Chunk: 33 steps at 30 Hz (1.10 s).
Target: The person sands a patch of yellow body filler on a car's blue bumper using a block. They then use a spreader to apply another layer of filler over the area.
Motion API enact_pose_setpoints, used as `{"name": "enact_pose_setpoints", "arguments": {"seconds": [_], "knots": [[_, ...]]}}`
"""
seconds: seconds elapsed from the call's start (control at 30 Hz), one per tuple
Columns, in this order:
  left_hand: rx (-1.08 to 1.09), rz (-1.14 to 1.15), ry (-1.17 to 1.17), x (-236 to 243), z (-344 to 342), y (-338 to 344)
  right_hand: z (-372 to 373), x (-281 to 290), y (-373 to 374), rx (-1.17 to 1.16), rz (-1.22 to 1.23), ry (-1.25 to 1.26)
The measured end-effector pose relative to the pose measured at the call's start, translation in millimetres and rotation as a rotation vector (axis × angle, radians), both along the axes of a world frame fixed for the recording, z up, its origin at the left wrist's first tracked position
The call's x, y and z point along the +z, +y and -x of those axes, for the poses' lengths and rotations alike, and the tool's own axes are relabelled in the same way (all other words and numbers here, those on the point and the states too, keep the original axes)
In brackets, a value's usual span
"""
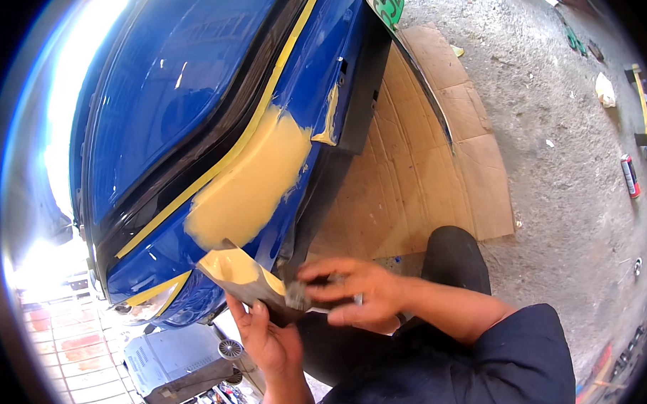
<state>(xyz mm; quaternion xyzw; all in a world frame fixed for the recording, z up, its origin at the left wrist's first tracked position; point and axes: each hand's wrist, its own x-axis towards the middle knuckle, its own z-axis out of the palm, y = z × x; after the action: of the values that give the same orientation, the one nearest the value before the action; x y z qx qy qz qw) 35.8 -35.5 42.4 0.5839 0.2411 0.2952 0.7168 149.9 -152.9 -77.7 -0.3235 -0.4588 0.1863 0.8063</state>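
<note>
My left hand [267,339] grips a flat mixing board [253,288] from below, tilted in front of the car. Yellow body filler [233,267] lies smeared on the board's far end. My right hand [359,292], blurred by motion, is at the board's right end. A small greyish piece [297,296] shows at its fingertips; its kind is too blurred to tell. Just beyond the board is the blue car [167,90], with a broad patch of yellow filler [249,181] on its body panel. A strip of yellow masking tape [232,152] borders the dark trim above that patch.
A flattened cardboard sheet [488,179] covers concrete floor [551,210] beside the car. My bent knee [455,260] is close to my right arm. A grey case-like box [168,360] stands at lower left. A red and black can [630,176] is at far right.
</note>
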Motion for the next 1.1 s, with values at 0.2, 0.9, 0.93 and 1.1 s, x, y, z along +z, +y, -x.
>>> {"name": "enact_pose_setpoints", "arguments": {"seconds": [0.2, 0.9, 0.93, 1.1], "knots": [[0.036, -0.141, -0.080, 10, -6, 2, 1, -5, -14, -0.337, 0.530, 0.032], [0.113, -0.624, -0.191, 5, -5, 14, -45, -7, 1, 0.462, 0.120, 1.246], [0.123, -0.591, -0.186, 5, -2, 16, -50, -7, 7, 0.496, 0.090, 1.287], [0.140, -0.519, -0.155, 6, 6, 18, -66, -11, 33, 0.587, -0.014, 1.371]]}}
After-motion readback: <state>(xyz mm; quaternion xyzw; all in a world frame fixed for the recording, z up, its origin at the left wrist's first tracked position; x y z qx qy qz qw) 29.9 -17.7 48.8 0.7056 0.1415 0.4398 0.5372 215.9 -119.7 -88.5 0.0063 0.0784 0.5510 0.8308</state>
